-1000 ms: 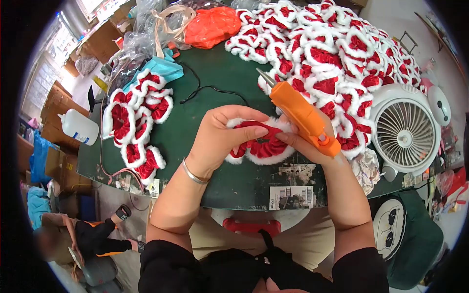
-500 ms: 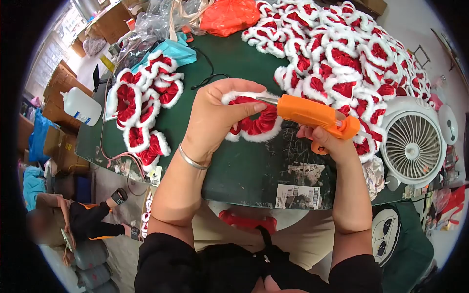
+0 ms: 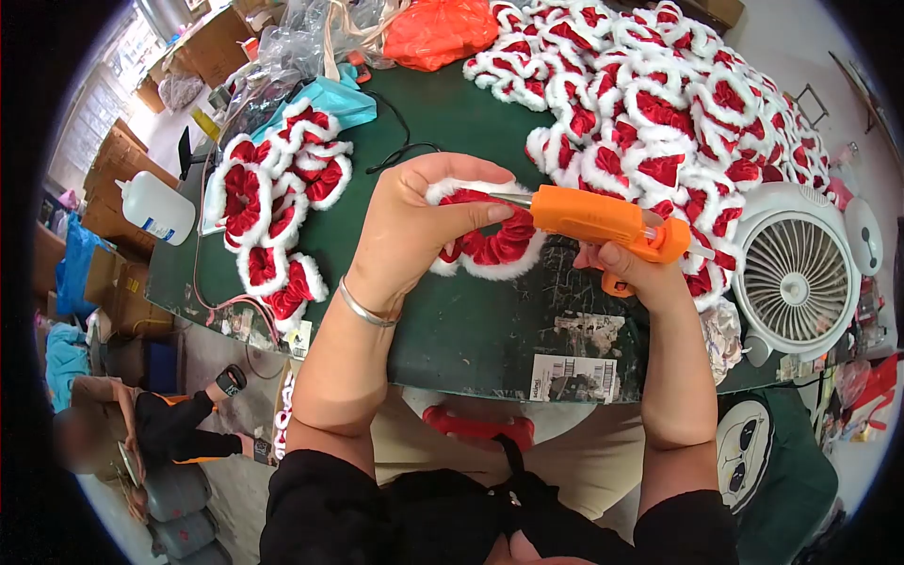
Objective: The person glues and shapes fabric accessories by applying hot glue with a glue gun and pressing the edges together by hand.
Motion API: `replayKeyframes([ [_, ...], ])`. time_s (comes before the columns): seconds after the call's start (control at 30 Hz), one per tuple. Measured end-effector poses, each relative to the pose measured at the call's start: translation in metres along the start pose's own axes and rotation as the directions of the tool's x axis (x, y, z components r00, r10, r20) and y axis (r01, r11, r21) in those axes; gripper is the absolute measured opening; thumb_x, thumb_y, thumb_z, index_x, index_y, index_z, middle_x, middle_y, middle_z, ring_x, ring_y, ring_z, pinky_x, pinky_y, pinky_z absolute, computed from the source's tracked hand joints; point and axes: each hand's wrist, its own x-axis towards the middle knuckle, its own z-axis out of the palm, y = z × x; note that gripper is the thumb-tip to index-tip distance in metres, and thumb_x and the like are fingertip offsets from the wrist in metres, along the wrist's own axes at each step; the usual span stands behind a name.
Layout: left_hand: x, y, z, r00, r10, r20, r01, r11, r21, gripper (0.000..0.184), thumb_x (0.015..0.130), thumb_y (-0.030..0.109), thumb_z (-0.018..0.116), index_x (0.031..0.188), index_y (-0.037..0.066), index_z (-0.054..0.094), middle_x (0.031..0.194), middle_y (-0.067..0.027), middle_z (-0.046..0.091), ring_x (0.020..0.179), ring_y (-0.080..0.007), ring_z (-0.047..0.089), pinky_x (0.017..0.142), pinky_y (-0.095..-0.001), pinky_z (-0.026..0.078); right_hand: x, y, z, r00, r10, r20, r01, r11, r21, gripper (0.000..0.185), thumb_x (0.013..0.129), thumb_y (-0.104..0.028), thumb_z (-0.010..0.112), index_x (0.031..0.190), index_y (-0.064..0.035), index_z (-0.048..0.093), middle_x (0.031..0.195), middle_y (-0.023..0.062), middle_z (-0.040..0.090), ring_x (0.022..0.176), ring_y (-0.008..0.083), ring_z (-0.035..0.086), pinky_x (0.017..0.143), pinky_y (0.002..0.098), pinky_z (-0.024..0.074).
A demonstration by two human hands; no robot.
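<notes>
In my left hand point(image 3: 414, 217), pinched between thumb and fingers, is a red velvet scrunchie point(image 3: 499, 247) edged with white fluff. My right hand point(image 3: 636, 268) grips an orange glue gun point(image 3: 593, 218) by its handle. The gun's metal nozzle points left and reaches the scrunchie's upper edge, close to my left thumb. A pale glue stick pokes out of the gun's back end. Whether glue is coming out cannot be seen. Both hands are held above the dark green table point(image 3: 452, 330).
A large heap of similar scrunchies point(image 3: 659, 113) covers the back right, and a smaller group point(image 3: 250, 202) lies at left. A white fan point(image 3: 796, 287) stands at right. Behind are an orange-red plastic bag point(image 3: 438, 33) and a black cable point(image 3: 405, 141). A person point(image 3: 141, 424) sits at lower left.
The glue gun has shifted slightly left, its nozzle tip moving a little further over the scrunchie. My left hand keeps its pinch, nearly still.
</notes>
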Motion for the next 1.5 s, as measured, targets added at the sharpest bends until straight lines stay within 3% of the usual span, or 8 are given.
replayKeyframes([
  [0.53, 0.0, 0.002, -0.002, 0.999, -0.021, 0.032, 0.022, 1.0, -0.02, 0.025, 0.073, -0.011, 0.065, 0.097, -0.002, 0.065, 0.091, -0.0069, 0.067, 0.08, -0.0093, 0.063, 0.073, -0.0207, 0.051, 0.0, -0.003, -0.003, 0.999, 0.048, 0.011, -0.048, 0.999, -0.001, 0.036, 0.077, -0.024, 0.075, 0.104, -0.0025, 0.063, 0.08, 0.0006, 0.064, 0.068, 0.0079, 0.059, 0.06, 0.0218, 0.0485],
  [0.77, 0.0, 0.002, -0.003, 1.0, -0.011, 0.017, 0.011, 1.0, 0.003, 0.025, 0.073, -0.01, 0.067, 0.096, -0.001, 0.066, 0.087, -0.0053, 0.067, 0.076, -0.0078, 0.062, 0.068, -0.0193, 0.051, 0.0, -0.005, -0.003, 0.999, 0.036, -0.01, -0.035, 0.998, 0.049, 0.034, 0.078, -0.022, 0.074, 0.104, -0.0019, 0.064, 0.08, 0.0017, 0.064, 0.067, 0.009, 0.059, 0.061, 0.0232, 0.0502],
  [0.83, 0.0, 0.001, -0.003, 1.0, 0.0, 0.01, -0.001, 1.0, 0.006, 0.024, 0.073, -0.009, 0.067, 0.095, -0.001, 0.066, 0.086, -0.0047, 0.067, 0.075, -0.0072, 0.062, 0.067, -0.0189, 0.05, 0.001, -0.006, -0.005, 0.996, 0.09, -0.005, -0.09, 0.996, -0.001, 0.045, 0.073, -0.03, 0.076, 0.103, 0.0001, 0.06, 0.08, 0.0056, 0.06, 0.066, 0.0153, 0.059, 0.059, 0.0284, 0.0503],
  [1.17, 0.002, 0.001, -0.008, 0.997, -0.077, -0.03, 0.08, 0.986, 0.146, 0.02, 0.072, -0.005, 0.07, 0.091, 0.0, 0.067, 0.082, -0.0027, 0.066, 0.069, -0.0046, 0.06, 0.061, -0.0173, 0.048, 0.002, -0.013, -0.01, 0.991, 0.129, -0.03, -0.132, 0.979, -0.156, 0.038, 0.076, -0.023, 0.075, 0.103, -0.0008, 0.06, 0.078, 0.0041, 0.061, 0.064, 0.0143, 0.06, 0.06, 0.0274, 0.0496],
  [1.27, 0.003, 0.004, -0.01, 0.994, -0.098, -0.048, 0.103, 0.989, 0.105, 0.022, 0.072, -0.006, 0.07, 0.092, 0.0, 0.067, 0.081, -0.0031, 0.066, 0.068, -0.0048, 0.06, 0.059, -0.0169, 0.048, 0.001, -0.006, -0.013, 0.997, 0.073, -0.015, -0.075, 0.983, -0.169, 0.042, 0.075, -0.028, 0.076, 0.103, -0.0008, 0.06, 0.082, 0.006, 0.063, 0.067, 0.0151, 0.061, 0.061, 0.0268, 0.0493],
  [1.37, 0.003, 0.002, -0.01, 0.997, -0.076, -0.016, 0.076, 0.997, 0.004, 0.023, 0.072, -0.007, 0.069, 0.094, -0.001, 0.066, 0.082, -0.0045, 0.067, 0.069, -0.0061, 0.061, 0.061, -0.0175, 0.048, 0.004, 0.001, -0.008, 0.999, -0.045, -0.008, 0.044, 0.999, -0.032, 0.05, 0.073, -0.034, 0.076, 0.105, -0.0003, 0.059, 0.083, 0.0067, 0.063, 0.07, 0.016, 0.062, 0.062, 0.0264, 0.0491],
  [1.43, 0.002, 0.001, -0.009, 0.997, -0.07, 0.019, 0.071, 0.996, -0.05, 0.024, 0.072, -0.008, 0.069, 0.094, -0.001, 0.066, 0.084, -0.0054, 0.067, 0.071, -0.0071, 0.062, 0.063, -0.0181, 0.049, 0.008, 0.001, -0.005, 0.984, -0.158, 0.086, 0.163, 0.985, -0.055, 0.024, 0.075, -0.018, 0.076, 0.088, -0.0017, 0.064, 0.077, 0.0021, 0.061, 0.076, 0.0146, 0.053, 0.074, 0.0274, 0.0436],
  [1.5, 0.001, 0.001, -0.006, 0.997, -0.06, 0.037, 0.064, 0.994, -0.092, 0.025, 0.072, -0.01, 0.067, 0.095, -0.002, 0.065, 0.09, -0.0076, 0.067, 0.077, -0.0095, 0.063, 0.069, -0.02, 0.051, 0.009, 0.002, -0.002, 0.986, -0.142, 0.084, 0.148, 0.986, -0.075, 0.024, 0.074, -0.018, 0.076, 0.087, -0.0015, 0.063, 0.077, 0.0027, 0.061, 0.078, 0.0161, 0.052, 0.076, 0.0292, 0.0426],
])
